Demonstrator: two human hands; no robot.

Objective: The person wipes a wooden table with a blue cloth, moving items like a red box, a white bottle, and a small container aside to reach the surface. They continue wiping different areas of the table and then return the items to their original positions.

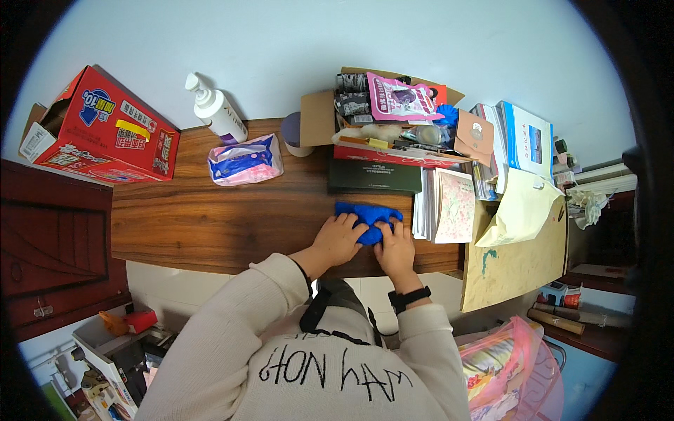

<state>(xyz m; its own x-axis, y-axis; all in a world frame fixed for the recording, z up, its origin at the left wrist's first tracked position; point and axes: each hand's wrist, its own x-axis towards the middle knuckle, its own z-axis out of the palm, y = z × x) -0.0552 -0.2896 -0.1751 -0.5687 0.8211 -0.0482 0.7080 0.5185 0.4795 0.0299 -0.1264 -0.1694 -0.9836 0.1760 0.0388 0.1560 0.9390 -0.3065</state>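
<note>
A folded blue cloth [368,210] lies on the wooden desk [237,221] close to its front edge. Both hands rest on this cloth. My left hand [339,239] presses its left part with bent fingers. On the right part lie the fingers of my right hand [396,247], its thumb near the cloth's lower edge. Whether either hand pinches the fabric or only presses on it cannot be told. A black band circles my right wrist.
Behind the cloth are a dark green box [374,176] and an open carton of small items. Books [455,205] stand close on the right, beside a cream bag [526,208]. Farther left are a tissue pack [246,160], a white pump bottle [218,113] and a red carton [121,131].
</note>
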